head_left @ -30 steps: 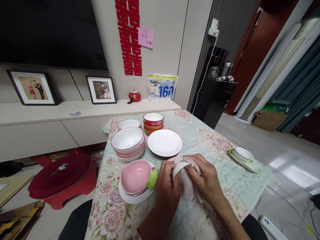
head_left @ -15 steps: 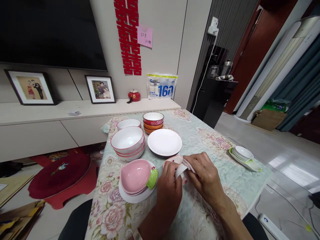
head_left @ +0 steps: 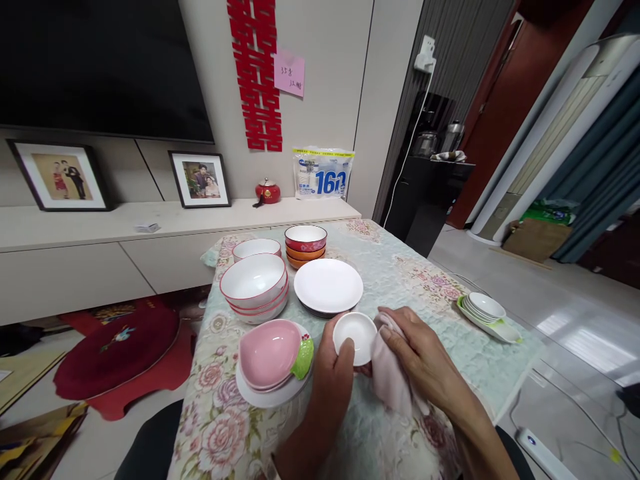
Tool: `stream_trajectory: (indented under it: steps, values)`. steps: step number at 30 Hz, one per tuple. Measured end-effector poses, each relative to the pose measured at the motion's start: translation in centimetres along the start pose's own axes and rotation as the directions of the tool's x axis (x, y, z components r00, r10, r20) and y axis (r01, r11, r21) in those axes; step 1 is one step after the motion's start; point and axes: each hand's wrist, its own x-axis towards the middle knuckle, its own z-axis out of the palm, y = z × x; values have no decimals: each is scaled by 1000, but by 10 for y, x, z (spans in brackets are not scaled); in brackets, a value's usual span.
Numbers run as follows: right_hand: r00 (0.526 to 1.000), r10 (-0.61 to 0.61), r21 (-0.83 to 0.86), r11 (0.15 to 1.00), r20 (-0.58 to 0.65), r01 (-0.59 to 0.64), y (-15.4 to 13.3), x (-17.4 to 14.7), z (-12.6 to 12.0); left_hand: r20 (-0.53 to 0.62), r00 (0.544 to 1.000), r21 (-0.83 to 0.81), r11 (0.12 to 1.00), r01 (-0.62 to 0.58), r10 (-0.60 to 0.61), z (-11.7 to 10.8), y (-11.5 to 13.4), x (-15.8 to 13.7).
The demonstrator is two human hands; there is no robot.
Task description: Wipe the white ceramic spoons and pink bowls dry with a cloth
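A small white dish [head_left: 354, 333] faces up toward me, its rim gripped by my left hand [head_left: 336, 377] with the thumb inside. My right hand [head_left: 413, 347] is closed around a pale pink cloth [head_left: 393, 377], which hangs down beside the dish's right edge. Left of my hands, pink peach-shaped bowls [head_left: 270, 353] with a green leaf rest on a white plate [head_left: 265, 399]. Beyond my hands stands a stack of plates [head_left: 329, 285], white on top with dark undersides.
Red-rimmed white bowls [head_left: 254, 283] stand stacked at the left, with red and orange bowls [head_left: 306, 243] behind. Small white dishes [head_left: 484, 307] sit on a leaf-shaped tray [head_left: 505, 331] near the right edge of the flowered tablecloth [head_left: 225, 427]. A red stool [head_left: 120, 360] is left of the table.
The small dish has turned from edge-on to facing me. My right hand with the cloth has shifted slightly right, and the cloth now hangs loose below it.
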Motion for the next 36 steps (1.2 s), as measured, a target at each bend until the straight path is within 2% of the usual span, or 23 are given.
stream_trajectory:
  steps: [2, 4, 6, 8, 12, 14, 16, 17, 19, 21, 24, 27, 29, 32, 34, 36]
  values:
    - [994, -40, -44, 998, -101, 36, -4, -3, -1, 32, 998, -90, 995, 51, -48, 1, 0, 1]
    - [976, -154, -61, 987, -155, 146, -7, -4, 2, 52, 996, -132, 989, 73, -66, 2, -1, 1]
    - [945, -271, -99, 962, -186, 256, -9, -4, 8, 68, 996, -143, 987, 73, -63, 2, -2, 1]
    - [919, -325, -166, 942, -223, 293, -8, -2, 16, 110, 993, -162, 985, 51, -33, 2, -2, 1]
    - [889, -344, -260, 927, -301, 271, -2, 2, 33, 262, 964, -268, 963, 26, 47, 1, 1, -2]
    - [888, -308, -203, 947, -341, 250, 1, 3, 38, 325, 945, -338, 938, 68, 48, 0, 4, -2]
    - [909, -188, -41, 982, -373, 186, 1, 4, 39, 370, 928, -389, 915, 111, 44, -1, 5, -2]
    - [926, -101, 74, 988, -363, 137, 0, 5, 38, 387, 921, -404, 906, 125, 46, -2, 6, -2]
    - [964, 58, 306, 952, -259, 25, -2, 5, 33, 401, 915, -421, 897, 133, 53, -5, 5, -1]
    - [990, 98, 441, 897, -102, -43, -3, 5, 27, 392, 918, -422, 898, 125, 56, -6, 3, 0]
    - [996, -73, 413, 910, 55, 44, -3, 6, 15, 354, 934, -404, 907, 116, 39, -7, -3, 2]
    - [967, -228, 245, 950, 113, 195, 2, 6, 10, 314, 949, -386, 916, 110, 19, -6, -8, 4]
    - [968, -244, 78, 968, 53, 240, 6, 5, 13, 310, 950, -388, 917, 95, 33, -5, -10, 4]
    - [963, -232, -106, 970, -134, 219, 8, 5, 23, 329, 941, -369, 928, 49, 81, -2, -11, 3]
    - [948, -207, -76, 978, -242, 194, 7, 5, 31, 346, 933, -342, 939, 29, 97, -2, -11, 3]
    - [949, -96, 86, 988, -301, 127, 5, 5, 37, 359, 928, -326, 945, 25, 99, -2, -11, 3]
